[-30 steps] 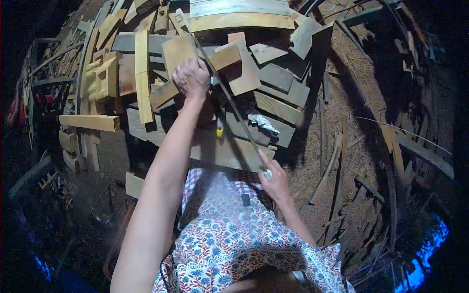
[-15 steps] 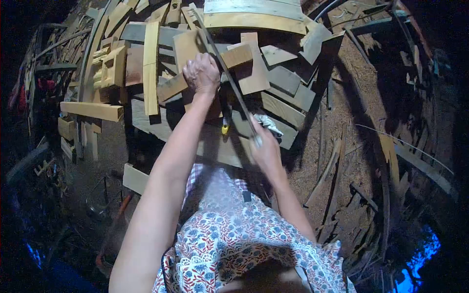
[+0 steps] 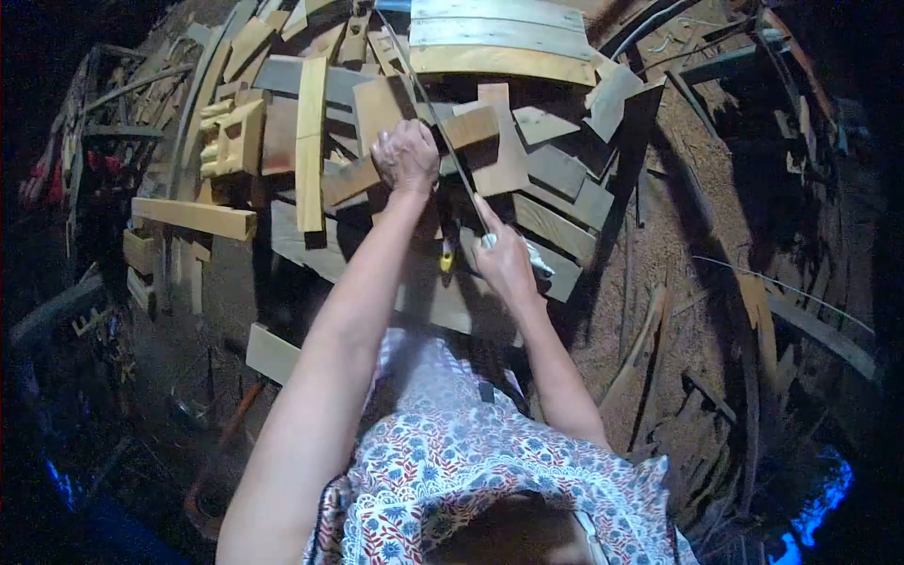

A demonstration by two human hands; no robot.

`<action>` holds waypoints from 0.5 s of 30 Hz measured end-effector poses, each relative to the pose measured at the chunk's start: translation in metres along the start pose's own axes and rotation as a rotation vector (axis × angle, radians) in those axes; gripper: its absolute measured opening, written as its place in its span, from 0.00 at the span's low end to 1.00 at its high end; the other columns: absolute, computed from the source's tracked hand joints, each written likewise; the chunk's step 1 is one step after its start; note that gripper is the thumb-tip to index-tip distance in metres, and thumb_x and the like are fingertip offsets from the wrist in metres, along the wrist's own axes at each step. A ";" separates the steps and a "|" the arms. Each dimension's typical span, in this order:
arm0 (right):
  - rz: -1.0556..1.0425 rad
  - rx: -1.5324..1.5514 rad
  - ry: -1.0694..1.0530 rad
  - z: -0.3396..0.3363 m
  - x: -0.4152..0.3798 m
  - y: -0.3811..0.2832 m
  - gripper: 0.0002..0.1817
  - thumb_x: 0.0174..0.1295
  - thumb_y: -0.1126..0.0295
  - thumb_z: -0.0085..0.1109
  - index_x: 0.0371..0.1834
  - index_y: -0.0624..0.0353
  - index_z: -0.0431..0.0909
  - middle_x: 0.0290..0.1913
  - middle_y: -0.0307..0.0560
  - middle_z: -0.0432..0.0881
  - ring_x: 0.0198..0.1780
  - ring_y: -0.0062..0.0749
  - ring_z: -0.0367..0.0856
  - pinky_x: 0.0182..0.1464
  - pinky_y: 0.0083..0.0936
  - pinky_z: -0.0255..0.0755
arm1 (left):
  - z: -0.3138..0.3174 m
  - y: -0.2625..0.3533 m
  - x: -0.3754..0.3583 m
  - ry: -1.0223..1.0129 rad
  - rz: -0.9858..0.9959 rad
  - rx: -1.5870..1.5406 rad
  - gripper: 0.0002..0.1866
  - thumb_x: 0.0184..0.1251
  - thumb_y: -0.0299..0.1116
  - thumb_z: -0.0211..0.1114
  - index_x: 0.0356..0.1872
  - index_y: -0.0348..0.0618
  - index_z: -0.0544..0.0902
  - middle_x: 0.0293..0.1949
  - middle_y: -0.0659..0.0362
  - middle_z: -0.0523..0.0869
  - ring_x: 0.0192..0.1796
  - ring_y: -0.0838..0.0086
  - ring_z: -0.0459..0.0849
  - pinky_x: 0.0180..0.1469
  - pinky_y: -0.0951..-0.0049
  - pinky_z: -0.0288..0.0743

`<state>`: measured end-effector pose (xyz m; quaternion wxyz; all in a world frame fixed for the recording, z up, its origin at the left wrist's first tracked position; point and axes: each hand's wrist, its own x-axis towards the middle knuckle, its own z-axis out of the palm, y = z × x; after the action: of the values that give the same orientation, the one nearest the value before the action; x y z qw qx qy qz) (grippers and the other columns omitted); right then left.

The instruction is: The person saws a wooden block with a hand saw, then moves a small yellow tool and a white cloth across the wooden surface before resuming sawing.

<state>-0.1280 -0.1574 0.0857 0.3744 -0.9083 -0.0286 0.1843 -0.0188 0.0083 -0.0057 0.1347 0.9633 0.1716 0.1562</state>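
Observation:
A long thin saw runs slantwise over the wood pieces, its far tip near the top of the view. My right hand is closed round its near end. My left hand is wrapped over a narrow wooden piece that sticks out on its left; a block lies beyond the blade on the right. Close below my left hand is a small tool with a yellow end. A crumpled pale cloth or bag lies beside my right hand.
Loose boards and offcuts cover the bench, among them a long upright strip, a carved block and a beam. A slatted pale panel is at the top. Wood scraps lie on the sawdust-strewn ground at right.
My right hand has moved up a little, and the saw has slid along its slant. The whole view has shifted slightly, with the bench lower and further right. My left hand keeps its hold.

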 end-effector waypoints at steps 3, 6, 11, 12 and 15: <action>-0.046 0.019 0.097 0.004 -0.065 0.024 0.34 0.53 0.74 0.54 0.67 0.43 0.60 0.35 0.61 0.76 0.39 0.57 0.75 0.42 0.45 0.69 | 0.003 0.002 0.001 -0.007 -0.011 0.013 0.13 0.60 0.40 0.50 0.22 0.47 0.79 0.29 0.57 0.80 0.35 0.59 0.76 0.41 0.59 0.64; 0.127 0.031 0.022 -0.006 -0.145 0.051 0.33 0.52 0.75 0.55 0.65 0.43 0.63 0.35 0.58 0.75 0.37 0.51 0.76 0.42 0.40 0.70 | -0.007 0.006 -0.001 0.031 -0.024 0.050 0.15 0.61 0.41 0.49 0.24 0.47 0.81 0.30 0.56 0.81 0.36 0.59 0.77 0.42 0.59 0.64; 0.046 0.186 0.078 -0.025 -0.155 0.053 0.34 0.48 0.79 0.55 0.64 0.46 0.66 0.34 0.51 0.74 0.34 0.42 0.76 0.40 0.30 0.71 | -0.006 0.003 0.001 0.002 0.019 -0.009 0.18 0.63 0.44 0.46 0.25 0.47 0.81 0.32 0.52 0.82 0.34 0.56 0.79 0.39 0.55 0.66; 0.043 0.190 0.081 -0.028 -0.151 0.051 0.34 0.48 0.79 0.55 0.64 0.46 0.66 0.34 0.51 0.74 0.34 0.42 0.76 0.40 0.30 0.71 | -0.004 0.001 0.002 0.005 0.023 -0.006 0.18 0.63 0.44 0.46 0.25 0.47 0.81 0.32 0.52 0.82 0.34 0.56 0.79 0.39 0.55 0.66; 0.101 0.322 0.168 -0.043 -0.149 0.042 0.26 0.51 0.81 0.55 0.58 0.64 0.69 0.43 0.46 0.79 0.42 0.26 0.77 0.45 0.22 0.71 | -0.008 -0.007 0.008 -0.216 0.018 -0.068 0.20 0.64 0.48 0.46 0.34 0.45 0.81 0.38 0.52 0.82 0.43 0.56 0.79 0.48 0.53 0.66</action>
<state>-0.2550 -0.2452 0.1315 0.5063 -0.8491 0.0782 0.1284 -0.0161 0.0194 0.0018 0.1834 0.9709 0.1422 0.0584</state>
